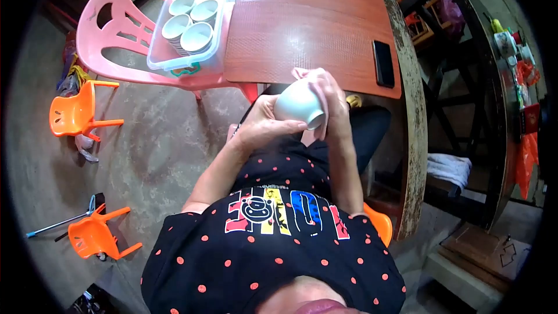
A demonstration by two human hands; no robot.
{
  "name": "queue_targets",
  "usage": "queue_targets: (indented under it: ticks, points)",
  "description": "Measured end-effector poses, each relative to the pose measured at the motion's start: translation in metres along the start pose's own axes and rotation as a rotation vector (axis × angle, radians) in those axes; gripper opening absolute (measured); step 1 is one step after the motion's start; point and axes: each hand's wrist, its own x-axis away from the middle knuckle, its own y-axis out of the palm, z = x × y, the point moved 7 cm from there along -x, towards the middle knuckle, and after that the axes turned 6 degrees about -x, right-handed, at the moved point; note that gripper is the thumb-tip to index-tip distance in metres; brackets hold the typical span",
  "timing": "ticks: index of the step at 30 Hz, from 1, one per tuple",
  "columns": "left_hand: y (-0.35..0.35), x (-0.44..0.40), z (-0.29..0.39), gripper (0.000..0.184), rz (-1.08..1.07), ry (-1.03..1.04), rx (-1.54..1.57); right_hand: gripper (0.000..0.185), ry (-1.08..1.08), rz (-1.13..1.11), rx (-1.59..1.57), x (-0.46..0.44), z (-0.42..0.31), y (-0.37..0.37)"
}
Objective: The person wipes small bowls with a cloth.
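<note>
A white bowl (295, 104) is tilted on its side above my lap, just off the near edge of the table. My left hand (263, 123) grips it from the left, with the thumb along its lower side. Against the bowl's right side, my right hand (332, 97) presses a pink cloth (318, 90), its fingers wrapped over the fabric. One end of the cloth hangs below the bowl. Part of the bowl is hidden behind the cloth and fingers.
A clear plastic bin (156, 52) with several stacked white bowls (196, 38) rests on a pink chair (93, 35). On the brown table (267, 35) lies a black phone (383, 64). Orange stools (72, 113) stand at left; a dark wooden rack (494, 139) is at right.
</note>
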Motion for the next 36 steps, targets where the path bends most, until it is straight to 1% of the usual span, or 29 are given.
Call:
queue_targets:
  ticks: [1, 2, 3, 5, 6, 7, 8, 9, 11, 12, 15, 16, 17, 19, 20, 21, 23, 25, 26, 27, 28, 29, 30, 31, 32, 33, 34, 35, 36]
  points:
    - [0.001, 0.001, 0.0, 0.027, -0.036, -0.043, -0.028, 0.032, 0.005, -0.109, 0.245, -0.004, -0.01, 0.006]
    - [0.008, 0.002, 0.007, 0.024, -0.074, -0.028, -0.076, 0.026, -0.256, -0.276, 0.575, -0.002, -0.033, 0.023]
    - [0.011, 0.002, 0.013, 0.023, -0.05, 0.038, -0.165, 0.024, -0.405, -0.457, 0.893, 0.004, -0.051, 0.048]
    - [0.005, 0.002, 0.007, 0.025, -0.038, 0.102, -0.122, 0.023, -0.476, -0.458, 1.017, 0.003, -0.047, 0.052]
    - [0.002, 0.002, 0.004, 0.026, -0.091, 0.012, -0.103, 0.024, -0.35, -0.288, 0.742, -0.001, -0.042, 0.039]
    - [-0.001, 0.004, 0.002, 0.027, -0.042, -0.044, -0.029, 0.026, -0.227, -0.125, 0.465, -0.005, -0.029, 0.022]
    - [-0.001, 0.003, 0.004, 0.027, -0.013, -0.001, -0.023, 0.029, -0.051, -0.015, 0.035, -0.006, -0.008, 0.008]
    - [-0.002, 0.002, 0.005, 0.028, 0.016, 0.041, -0.014, 0.031, -0.257, 0.129, -0.128, 0.005, -0.011, 0.006]
    - [0.002, -0.001, 0.006, 0.031, -0.01, 0.016, -0.127, 0.03, 0.156, 0.233, -0.7, 0.006, 0.029, 0.002]
    - [0.004, 0.0, 0.006, 0.032, -0.022, -0.003, -0.182, 0.031, 0.168, 0.212, -0.646, 0.003, 0.032, -0.005]
    - [0.004, 0.003, 0.002, 0.036, -0.15, -0.079, -0.045, 0.031, 0.061, -0.039, -0.014, -0.006, 0.001, -0.006]
    - [0.005, 0.003, 0.0, 0.036, -0.131, -0.129, 0.024, 0.03, -0.007, -0.11, 0.339, -0.007, -0.009, 0.001]
    - [0.005, 0.003, 0.0, 0.035, -0.125, -0.12, 0.093, 0.028, -0.129, -0.229, 0.587, -0.002, -0.025, 0.013]
    - [0.001, 0.003, -0.001, 0.034, -0.112, -0.101, 0.234, 0.032, -0.11, -0.138, 0.319, -0.001, -0.017, 0.01]
    - [-0.013, -0.001, -0.02, 0.037, -0.061, -0.073, 0.317, 0.036, -0.247, -0.026, 0.257, 0.003, -0.02, 0.009]
    - [-0.004, -0.003, -0.002, 0.041, 0.002, 0.032, 0.509, 0.041, -0.384, 0.085, 0.192, 0.012, -0.02, 0.01]
    - [-0.009, -0.004, -0.007, 0.043, 0.004, -0.009, 0.588, 0.05, -0.138, 0.336, -0.281, 0.025, 0.032, 0.003]
    - [-0.01, -0.005, -0.006, 0.043, 0.003, -0.025, 0.496, 0.054, -0.185, 0.214, -0.047, 0.018, 0.027, -0.003]
    - [-0.009, -0.004, -0.005, 0.042, 0.001, -0.033, 0.449, 0.051, -0.095, 0.084, 0.034, 0.011, 0.017, 0.0]
    - [-0.006, -0.003, -0.009, 0.042, -0.048, -0.069, 0.377, 0.048, -0.007, -0.049, 0.116, 0.003, -0.001, 0.008]
    - [-0.004, -0.003, -0.014, 0.042, -0.096, -0.101, 0.304, 0.036, -0.01, -0.1, 0.384, -0.002, -0.007, 0.006]
    - [-0.002, -0.002, -0.017, 0.041, -0.139, -0.131, 0.232, 0.03, -0.241, -0.348, 0.773, -0.002, -0.028, 0.024]
    - [0.008, -0.001, -0.004, 0.04, -0.129, -0.041, 0.092, 0.03, -0.198, -0.439, 0.913, 0.001, -0.035, 0.038]
    - [0.011, 0.001, -0.007, 0.038, -0.126, -0.061, 0.106, 0.03, -0.155, -0.528, 1.052, 0.004, -0.037, 0.048]
    - [0.011, 0.001, -0.004, 0.037, -0.117, -0.05, 0.183, 0.03, -0.194, -0.523, 0.986, 0.0, -0.035, 0.044]
    - [0.011, 0.001, -0.001, 0.037, -0.11, -0.041, 0.262, 0.027, -0.194, -0.478, 0.818, -0.003, -0.034, 0.038]
    - [0.009, 0.001, -0.005, 0.034, -0.132, -0.098, 0.261, 0.028, -0.079, -0.335, 0.604, -0.007, -0.023, 0.022]
    - [0.006, -0.001, -0.006, 0.033, -0.1, -0.069, 0.277, 0.028, 0.033, -0.19, 0.388, -0.007, -0.009, 0.005]
    - [0.003, -0.003, -0.008, 0.032, -0.07, -0.042, 0.291, 0.033, 0.037, -0.013, 0.028, -0.003, 0.001, -0.004]
